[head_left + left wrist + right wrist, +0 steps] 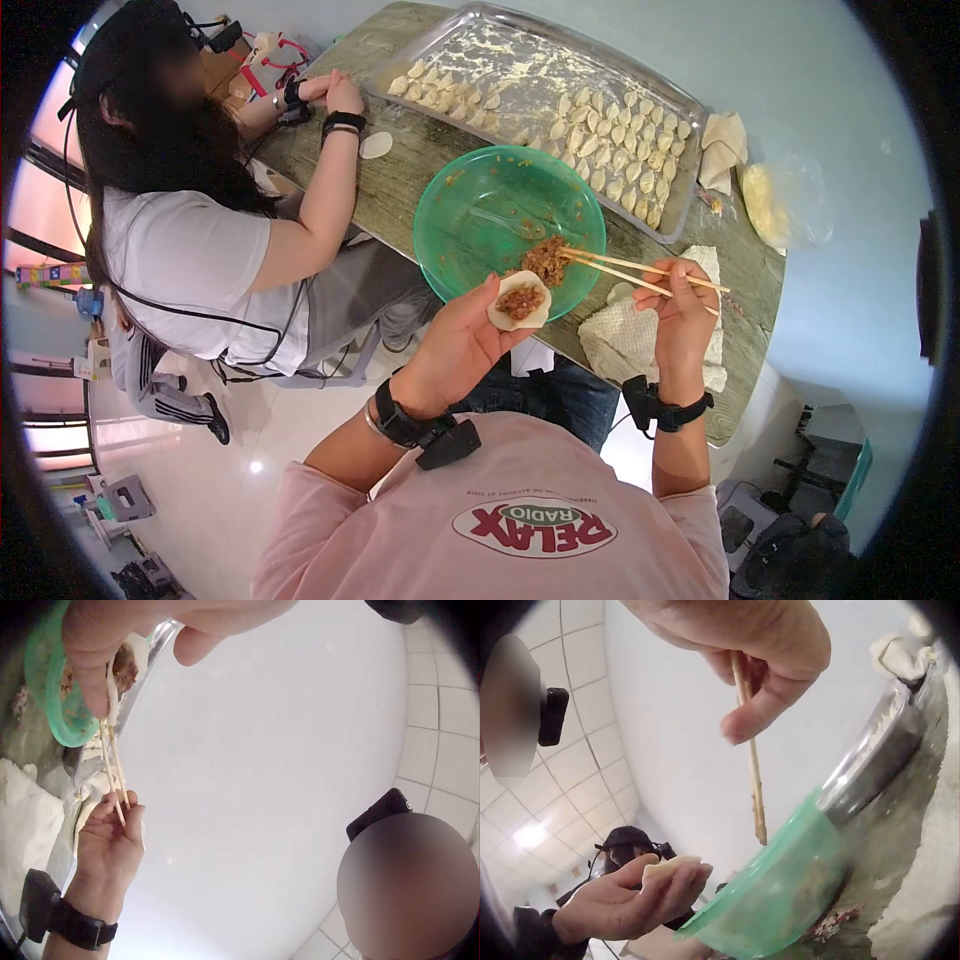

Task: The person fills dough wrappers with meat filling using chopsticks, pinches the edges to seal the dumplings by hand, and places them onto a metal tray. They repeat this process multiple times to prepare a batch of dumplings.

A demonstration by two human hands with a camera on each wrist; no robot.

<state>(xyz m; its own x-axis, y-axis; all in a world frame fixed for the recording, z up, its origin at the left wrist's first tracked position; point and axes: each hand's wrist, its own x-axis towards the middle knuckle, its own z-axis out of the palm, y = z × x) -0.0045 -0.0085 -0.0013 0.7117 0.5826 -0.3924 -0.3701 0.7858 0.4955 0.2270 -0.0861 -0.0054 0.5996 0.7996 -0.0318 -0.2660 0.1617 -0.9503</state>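
Observation:
My left hand (455, 345) holds a round dumpling wrapper (540, 312) at the near rim of the green bowl (440, 240), thumb along its edge and fingers beneath. A mound of meat filling (520, 301) sits in the wrapper's middle. My right hand (684, 318) grips a pair of chopsticks (640, 267) right of the bowl. Their tips reach over the bowl to a clump of meat filling (545, 260) at its right side. In the right wrist view, bits of filling coat the chopstick ends (759, 825). A clear spoon (505, 222) lies inside the bowl.
A floured metal tray (530, 60) with rows of dumplings (625, 135) stands behind the bowl. A pale cloth (620, 340) lies at right, near a plastic bag (790, 205). Another person (190, 230) sits at left, a loose wrapper (376, 146) by their arm.

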